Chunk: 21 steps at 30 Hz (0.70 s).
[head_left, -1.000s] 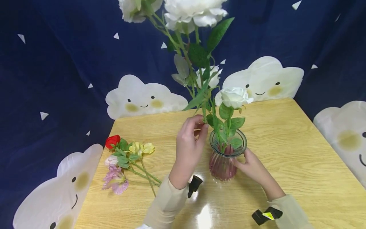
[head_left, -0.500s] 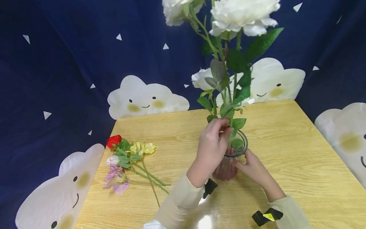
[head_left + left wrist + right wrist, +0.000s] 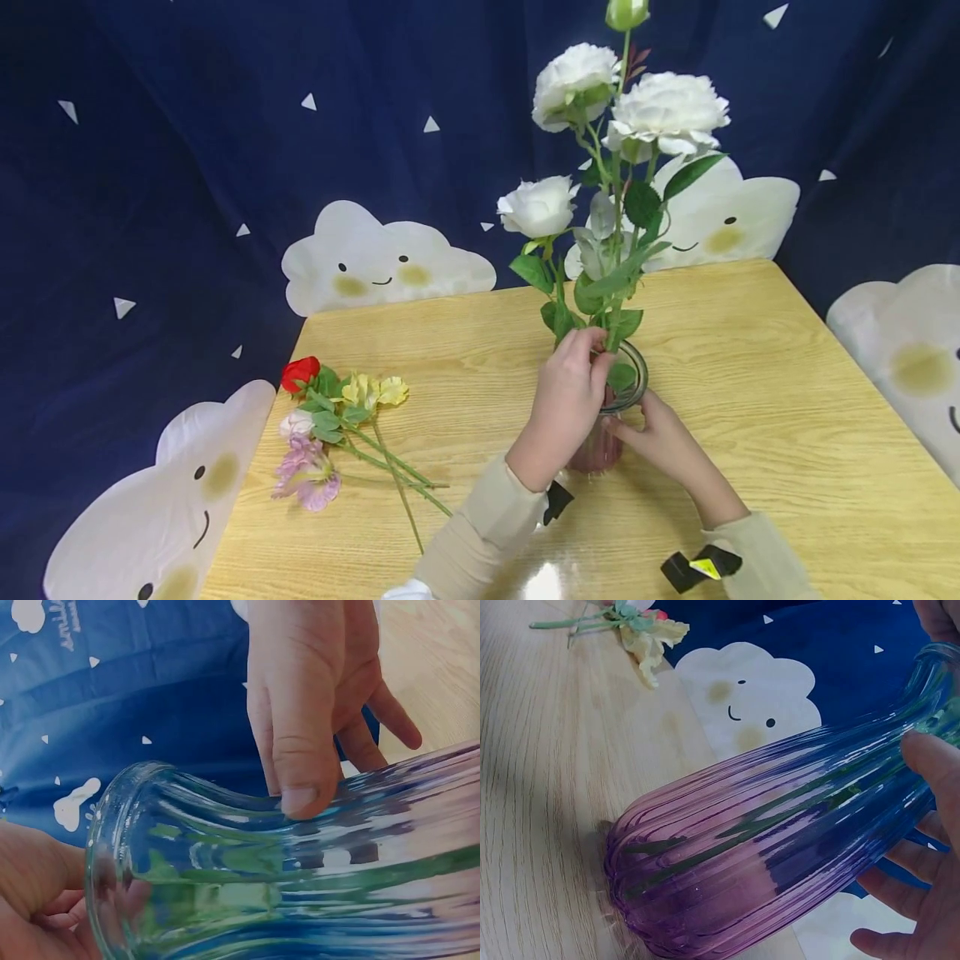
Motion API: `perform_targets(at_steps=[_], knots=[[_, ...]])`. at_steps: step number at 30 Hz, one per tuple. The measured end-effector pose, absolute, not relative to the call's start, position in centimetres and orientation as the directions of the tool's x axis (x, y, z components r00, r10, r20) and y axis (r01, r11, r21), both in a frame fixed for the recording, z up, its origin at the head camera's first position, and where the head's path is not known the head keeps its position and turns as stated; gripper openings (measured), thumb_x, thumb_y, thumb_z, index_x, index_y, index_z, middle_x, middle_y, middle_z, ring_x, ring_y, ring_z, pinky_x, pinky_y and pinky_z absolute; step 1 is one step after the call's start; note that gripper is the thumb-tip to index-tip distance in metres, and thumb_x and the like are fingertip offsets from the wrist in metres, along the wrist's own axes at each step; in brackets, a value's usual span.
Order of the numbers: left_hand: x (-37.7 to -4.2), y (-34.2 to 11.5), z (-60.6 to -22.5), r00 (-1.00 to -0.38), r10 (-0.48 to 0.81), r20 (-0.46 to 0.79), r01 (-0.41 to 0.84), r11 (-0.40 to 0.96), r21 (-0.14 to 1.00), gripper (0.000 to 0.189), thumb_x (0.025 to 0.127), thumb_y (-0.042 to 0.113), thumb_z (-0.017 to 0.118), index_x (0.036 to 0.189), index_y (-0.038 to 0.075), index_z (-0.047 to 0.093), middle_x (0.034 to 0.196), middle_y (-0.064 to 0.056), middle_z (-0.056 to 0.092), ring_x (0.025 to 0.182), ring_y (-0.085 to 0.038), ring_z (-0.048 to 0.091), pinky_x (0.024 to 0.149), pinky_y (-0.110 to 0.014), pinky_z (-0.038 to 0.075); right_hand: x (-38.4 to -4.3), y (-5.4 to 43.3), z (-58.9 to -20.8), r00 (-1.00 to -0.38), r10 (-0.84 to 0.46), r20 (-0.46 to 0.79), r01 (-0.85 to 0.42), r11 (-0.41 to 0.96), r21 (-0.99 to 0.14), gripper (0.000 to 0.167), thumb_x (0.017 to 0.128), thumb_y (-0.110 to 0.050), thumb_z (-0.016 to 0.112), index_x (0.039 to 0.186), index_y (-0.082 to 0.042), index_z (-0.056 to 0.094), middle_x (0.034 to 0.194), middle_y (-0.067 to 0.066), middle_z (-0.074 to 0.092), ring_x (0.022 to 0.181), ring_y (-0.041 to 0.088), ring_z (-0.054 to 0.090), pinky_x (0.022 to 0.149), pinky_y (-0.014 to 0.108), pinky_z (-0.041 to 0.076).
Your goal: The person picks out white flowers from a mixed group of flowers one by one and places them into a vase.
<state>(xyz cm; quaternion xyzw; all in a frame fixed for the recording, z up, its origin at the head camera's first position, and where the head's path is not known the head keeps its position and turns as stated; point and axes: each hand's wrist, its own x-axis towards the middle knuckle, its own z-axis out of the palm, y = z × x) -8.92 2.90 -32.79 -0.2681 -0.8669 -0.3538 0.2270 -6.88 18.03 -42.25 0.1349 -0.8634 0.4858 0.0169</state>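
Observation:
My left hand pinches the green stem of a tall artificial white flower spray at the mouth of a ribbed glass vase. The spray carries two big blooms and a green bud. A shorter white rose leans left out of the same vase. My right hand holds the vase's right side below the rim, its thumb across the glass in the left wrist view. Stems show inside the pinkish-purple lower part in the right wrist view. My left hand hides part of the rim.
On the left of the wooden table lie a red rose, a yellow flower, a pale pink bud and a purple flower, stems pointing right. A navy cloth with white clouds hangs behind.
My left hand has moved right to the vase's mouth, and the white flower spray has come down, bringing its top bud into view. The right hand stays on the vase.

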Motion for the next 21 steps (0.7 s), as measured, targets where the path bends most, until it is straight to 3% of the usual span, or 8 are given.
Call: perform_targets(at_steps=[13,21], knots=[[-8.4,2.4,-33.3,-0.819,0.315,0.480,0.555,0.646,0.524,0.020,0.087,0.009,0.057,0.105,0.002,0.057,0.087,-0.004,0.057,0.073,-0.007,0.057,0.059,-0.009,0.042,-7.0,17.9,-42.3,-0.954,-0.228,0.197,-0.285,0.471,-0.835,0.056,0.083,-0.013,0.063,0.130,0.001,0.036,0.127,0.024,0.043,0.118,0.041,0.037,0.092,0.057,0.030],[-8.2,1.6,-33.5,-0.768,0.284,0.574,0.601,0.629,0.493,0.018,0.086,0.008,0.054,0.102,0.000,0.058,0.088,-0.005,0.058,0.075,-0.011,0.057,0.064,-0.010,0.044,-7.1,18.0,-42.7,-0.954,-0.228,0.195,-0.283,0.473,-0.834,0.056,0.084,-0.016,0.062,0.131,0.000,0.036,0.128,0.023,0.043,0.118,0.041,0.037,0.092,0.057,0.031]])
